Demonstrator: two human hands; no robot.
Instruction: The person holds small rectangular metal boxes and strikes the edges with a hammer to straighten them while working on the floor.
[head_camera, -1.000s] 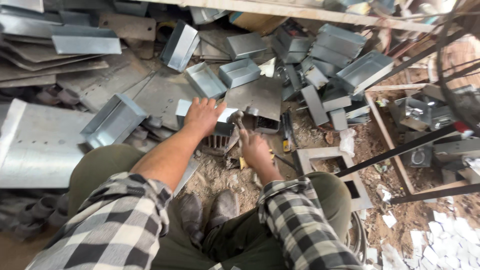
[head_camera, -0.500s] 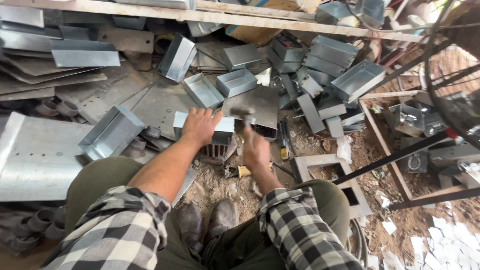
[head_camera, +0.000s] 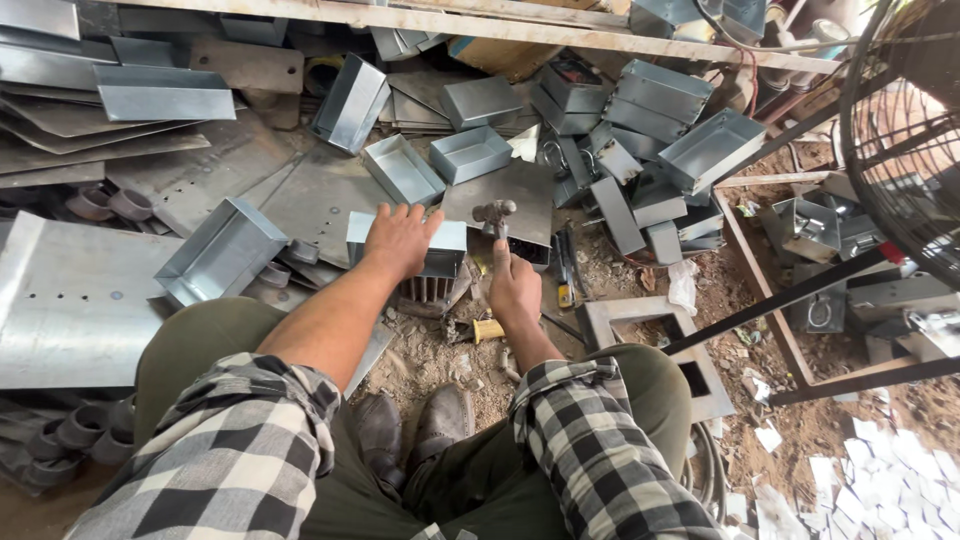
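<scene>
The left hand (head_camera: 398, 238) lies spread flat on a metal box (head_camera: 447, 237) (near the middle of the scene); just right, the right hand (head_camera: 514, 290) grips a raised hammer (head_camera: 495, 214)

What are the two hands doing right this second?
Left hand: open, pressed flat on a folded metal box.
Right hand: closed around the handle of a hammer, head raised.

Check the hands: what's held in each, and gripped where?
Right hand grips a hammer by its handle, head raised above the fist. Left hand lies flat on top of a folded sheet-metal box, pressing rather than gripping.
</scene>
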